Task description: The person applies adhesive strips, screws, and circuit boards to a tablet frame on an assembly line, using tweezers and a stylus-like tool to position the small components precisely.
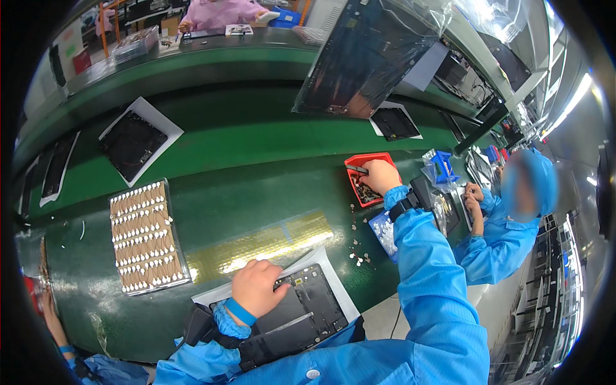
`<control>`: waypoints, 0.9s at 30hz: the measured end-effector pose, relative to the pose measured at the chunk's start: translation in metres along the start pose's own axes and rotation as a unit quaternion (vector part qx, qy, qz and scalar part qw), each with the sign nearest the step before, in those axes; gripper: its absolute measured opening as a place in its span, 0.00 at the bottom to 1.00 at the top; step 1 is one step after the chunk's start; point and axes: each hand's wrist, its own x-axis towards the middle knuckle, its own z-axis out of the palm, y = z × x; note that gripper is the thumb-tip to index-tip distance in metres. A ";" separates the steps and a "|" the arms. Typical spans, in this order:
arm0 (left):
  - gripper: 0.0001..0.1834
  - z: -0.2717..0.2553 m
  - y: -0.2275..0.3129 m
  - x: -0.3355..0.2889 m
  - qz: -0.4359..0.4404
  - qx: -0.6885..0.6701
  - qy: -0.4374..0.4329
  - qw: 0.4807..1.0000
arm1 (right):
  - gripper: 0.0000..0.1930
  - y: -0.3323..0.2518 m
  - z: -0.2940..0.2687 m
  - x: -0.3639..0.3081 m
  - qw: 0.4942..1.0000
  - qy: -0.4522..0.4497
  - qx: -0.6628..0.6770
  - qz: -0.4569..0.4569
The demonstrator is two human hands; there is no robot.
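My right hand (383,178) reaches over a red parts bin (387,157), closed on slim dark tweezers (357,170). Small parts (366,191) lie in the bin below it; the fingertips are partly hidden. My left hand (256,287), with a blue band at its wrist, lies on a flat black device housing (308,311), its fingers loosely spread near the upper edge. The housing rests on a white sheet (335,269) at the near edge of the bench, and my left forearm covers part of it.
Left stands a tray (185,273) of white-tipped brown parts in rows. A yellow film strip (256,247) lies behind the housing. A blue bin (378,237) and scattered bits (359,256) sit right. Housings (135,141) lie on the green belt. A co-worker (507,218) sits at right.
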 end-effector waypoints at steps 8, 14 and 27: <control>0.15 -0.005 0.000 -0.001 -0.004 -0.013 -0.018 1.000 | 0.08 -0.011 -0.036 -0.034 0.947 0.154 0.281 0.021; 0.15 -0.005 0.002 -0.003 -0.015 -0.007 -0.014 1.000 | 0.05 -0.084 -0.060 -0.136 0.836 -0.064 0.545 0.012; 0.13 -0.004 0.002 -0.004 -0.008 -0.016 0.005 1.000 | 0.05 -0.128 0.017 -0.159 0.870 -0.129 0.475 0.024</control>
